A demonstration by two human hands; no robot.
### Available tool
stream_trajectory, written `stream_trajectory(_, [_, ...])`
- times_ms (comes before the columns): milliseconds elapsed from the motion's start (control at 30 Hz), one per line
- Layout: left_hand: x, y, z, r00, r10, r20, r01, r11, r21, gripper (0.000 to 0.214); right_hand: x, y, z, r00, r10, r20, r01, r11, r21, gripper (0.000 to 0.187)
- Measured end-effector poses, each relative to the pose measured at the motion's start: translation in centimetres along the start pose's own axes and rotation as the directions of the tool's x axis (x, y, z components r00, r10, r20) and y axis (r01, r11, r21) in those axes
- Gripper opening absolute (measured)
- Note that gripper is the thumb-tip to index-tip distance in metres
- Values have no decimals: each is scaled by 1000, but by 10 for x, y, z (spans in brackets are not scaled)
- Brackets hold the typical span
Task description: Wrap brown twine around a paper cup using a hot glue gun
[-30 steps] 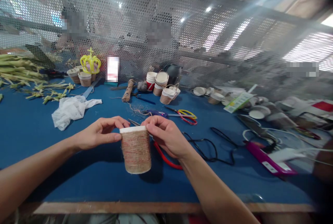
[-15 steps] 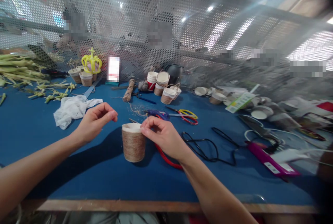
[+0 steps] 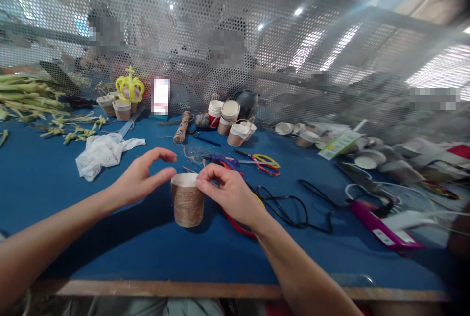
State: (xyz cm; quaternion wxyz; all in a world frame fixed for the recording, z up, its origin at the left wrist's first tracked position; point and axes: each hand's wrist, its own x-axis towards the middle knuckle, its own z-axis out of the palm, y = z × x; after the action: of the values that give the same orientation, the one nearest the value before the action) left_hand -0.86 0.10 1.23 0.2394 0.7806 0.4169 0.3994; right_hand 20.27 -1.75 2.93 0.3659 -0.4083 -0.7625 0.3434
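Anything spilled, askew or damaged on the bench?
Only litter: fine scraps scattered beside the glue gun, and loose plant pieces strewn at left; both look untidy against the bare blue tabletop. The twine-wrapped cup in the right hand shows no visible damage.

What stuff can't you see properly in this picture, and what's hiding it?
All in the head view:
Bottom inside the twine-wrapped cup: hidden by its front wall.
Part of the red handle: behind the right hand.
Whether the left hand touches the cup: its thumb lines up with the rim.
Some green stalks: cut off by the left edge.
Markings on the green label: too small and blurred.
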Motion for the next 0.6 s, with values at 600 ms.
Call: stream_trajectory(600, [-9,19,6,938,-54,343,70,997,-35,17,-1,5,8,998,-22,-56,31,987,161,18])
